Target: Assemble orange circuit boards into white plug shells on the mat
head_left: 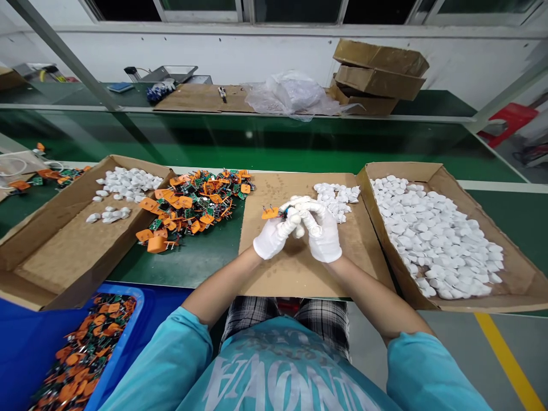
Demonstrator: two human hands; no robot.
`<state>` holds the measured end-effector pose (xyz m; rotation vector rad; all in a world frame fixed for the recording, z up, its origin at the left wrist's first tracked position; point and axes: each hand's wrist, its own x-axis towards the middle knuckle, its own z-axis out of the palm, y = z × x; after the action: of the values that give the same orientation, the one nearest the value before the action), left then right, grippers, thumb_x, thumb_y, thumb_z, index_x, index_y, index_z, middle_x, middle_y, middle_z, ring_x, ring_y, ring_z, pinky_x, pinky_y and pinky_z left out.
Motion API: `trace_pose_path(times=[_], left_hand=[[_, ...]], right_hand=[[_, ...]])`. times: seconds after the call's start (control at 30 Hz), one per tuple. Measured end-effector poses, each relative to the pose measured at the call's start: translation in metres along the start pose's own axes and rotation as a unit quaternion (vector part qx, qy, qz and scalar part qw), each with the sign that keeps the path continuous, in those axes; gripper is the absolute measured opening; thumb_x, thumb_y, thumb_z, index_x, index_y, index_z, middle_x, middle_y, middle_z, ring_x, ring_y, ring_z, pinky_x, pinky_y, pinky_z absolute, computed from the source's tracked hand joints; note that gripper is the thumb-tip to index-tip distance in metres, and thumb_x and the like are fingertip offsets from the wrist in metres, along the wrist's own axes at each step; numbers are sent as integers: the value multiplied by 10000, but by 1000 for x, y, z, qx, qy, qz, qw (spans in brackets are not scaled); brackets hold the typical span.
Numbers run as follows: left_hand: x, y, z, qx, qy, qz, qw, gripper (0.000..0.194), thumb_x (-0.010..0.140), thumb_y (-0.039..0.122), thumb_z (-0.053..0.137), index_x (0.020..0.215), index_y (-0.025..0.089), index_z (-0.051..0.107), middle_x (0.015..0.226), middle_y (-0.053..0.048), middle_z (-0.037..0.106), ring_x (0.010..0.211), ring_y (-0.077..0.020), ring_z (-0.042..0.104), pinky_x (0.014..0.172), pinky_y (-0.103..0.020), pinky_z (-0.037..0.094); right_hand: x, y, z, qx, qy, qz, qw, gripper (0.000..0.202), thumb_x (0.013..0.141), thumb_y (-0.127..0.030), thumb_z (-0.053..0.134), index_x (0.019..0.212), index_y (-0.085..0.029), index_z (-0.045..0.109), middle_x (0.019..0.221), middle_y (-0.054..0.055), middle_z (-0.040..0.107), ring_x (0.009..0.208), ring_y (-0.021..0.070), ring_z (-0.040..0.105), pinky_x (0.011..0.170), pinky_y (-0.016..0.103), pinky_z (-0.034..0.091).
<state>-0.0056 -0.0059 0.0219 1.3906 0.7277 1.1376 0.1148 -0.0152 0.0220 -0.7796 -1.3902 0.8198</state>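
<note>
Two gloved hands are meeting over a cardboard sheet, the left hand curling nearly closed and seemingly pinching an orange piece, the right hand bending its fingers in against the left, with anything in its own grip being hidden. The orange piece is jutting out left of the fingers, lying nearer the left hand, its long axis running roughly left to right, its thin prongs pointing to the far side. White pieces are lying just beyond the right hand, more filling a right-hand box; an orange heap is spreading to the left, beside a left-hand box. Large pale letters are running upside down across the blue shirt, their wording uncertain; no box label is reading clearly
</note>
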Motion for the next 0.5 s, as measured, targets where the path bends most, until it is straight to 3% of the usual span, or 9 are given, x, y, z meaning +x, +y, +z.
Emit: trace_pose_path(times=[0.07,0.13,0.23,0.33,0.5], left_hand=[[1,-3,-2,-6,20,-9,1000,501,789,668,518,632,192,524,548,-6,525,581,-154,524,672,-338,481],[2,-5,-3,-18,36,-3,999,497,770,680,531,676,192,539,603,-8,543,635,-161,542,698,-335,488],[3,-2,-3,-15,55,20,998,527,715,716,564,681,190,554,650,-15,566,656,-162,548,686,-326,487],[2,5,-3,-15,50,-10,999,525,755,690,531,600,188,529,516,13,496,516,-126,479,566,-295,447],[0,8,-6,13,-8,-89,996,647,761,761,429,438,201,393,344,32,354,363,-81,334,415,-261,328]], right_hand=[[-2,0,-1,-99,12,-53,994,219,935,-418,505,905,-249,642,1092,57,665,979,215,657,884,434,546],[-4,0,-2,-172,15,-103,980,178,932,-371,517,983,-265,652,1166,65,636,1112,239,616,953,461,520],[-4,-1,-3,-235,19,-173,956,192,891,-312,587,1079,-288,615,1238,72,595,1080,236,638,907,450,558],[-1,-2,-6,-257,3,-190,948,241,878,-319,603,1117,-288,595,1284,84,570,1027,228,660,863,432,584],[5,1,-14,-240,-105,-169,950,336,889,-438,577,1176,-264,588,1178,84,649,1108,256,624,921,466,548]])
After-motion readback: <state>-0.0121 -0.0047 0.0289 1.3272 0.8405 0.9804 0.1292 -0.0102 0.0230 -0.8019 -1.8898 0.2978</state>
